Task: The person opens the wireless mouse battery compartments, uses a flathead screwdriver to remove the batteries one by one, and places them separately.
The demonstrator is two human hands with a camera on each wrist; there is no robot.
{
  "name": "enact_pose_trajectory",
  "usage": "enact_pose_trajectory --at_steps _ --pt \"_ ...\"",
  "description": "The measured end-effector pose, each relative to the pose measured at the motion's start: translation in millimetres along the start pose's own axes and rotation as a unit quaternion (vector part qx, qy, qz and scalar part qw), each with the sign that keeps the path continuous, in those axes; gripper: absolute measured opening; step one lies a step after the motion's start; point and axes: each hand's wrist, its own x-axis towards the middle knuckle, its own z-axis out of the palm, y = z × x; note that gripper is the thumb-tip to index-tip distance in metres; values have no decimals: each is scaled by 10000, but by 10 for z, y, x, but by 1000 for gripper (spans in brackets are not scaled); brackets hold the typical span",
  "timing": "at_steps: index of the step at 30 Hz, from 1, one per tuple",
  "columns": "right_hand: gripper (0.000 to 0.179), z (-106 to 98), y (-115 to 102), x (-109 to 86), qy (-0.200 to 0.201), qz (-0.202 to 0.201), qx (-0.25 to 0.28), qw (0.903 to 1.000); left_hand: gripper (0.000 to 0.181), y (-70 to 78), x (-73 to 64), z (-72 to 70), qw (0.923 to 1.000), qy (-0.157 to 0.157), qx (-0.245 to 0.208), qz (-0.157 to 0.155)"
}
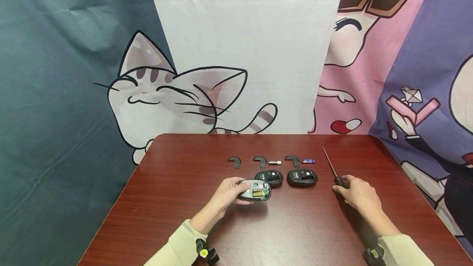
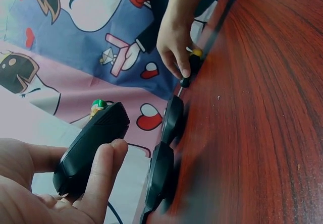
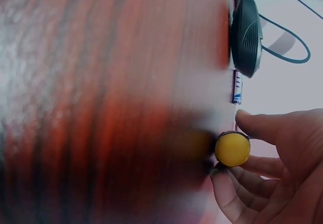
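Observation:
In the head view my left hand (image 1: 227, 195) holds a computer mouse (image 1: 249, 194) above the table, underside up. Its battery bay is uncovered, and a green-and-gold battery (image 1: 260, 193) shows there. In the left wrist view, thumb and fingers grip the dark mouse (image 2: 91, 156) by its sides, and the battery's green end (image 2: 98, 104) sticks up past its edge. To the right, my right hand (image 1: 360, 194) pinches the black handle of a screwdriver (image 1: 329, 162) low at the table, shaft pointing away. The handle's yellow end (image 3: 232, 149) faces the right wrist camera.
Two dark mice (image 1: 272, 177) (image 1: 302, 177) lie underside up behind the held one. Farther back are three curved battery covers (image 1: 234, 160) (image 1: 260, 161) (image 1: 293, 160), a white battery (image 1: 274, 162) and a purple-blue battery (image 1: 308, 161). A printed curtain hangs behind the brown table (image 1: 177, 175).

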Motion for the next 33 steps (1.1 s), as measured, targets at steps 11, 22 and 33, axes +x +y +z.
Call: enact_pose_trajectory --at_steps 11,22,33 --pt "40 26 -214 -139 1368 -721 341 9874 42 -19 17 -25 9994 -111 -311 42" --pt "36 31 -706 -389 1468 -1241 1261 9732 44 2 15 -5 9992 -146 -362 69" --pt "37 118 -1126 -543 1018 -1735 2045 9580 42 29 9 32 9990 -166 -403 94"
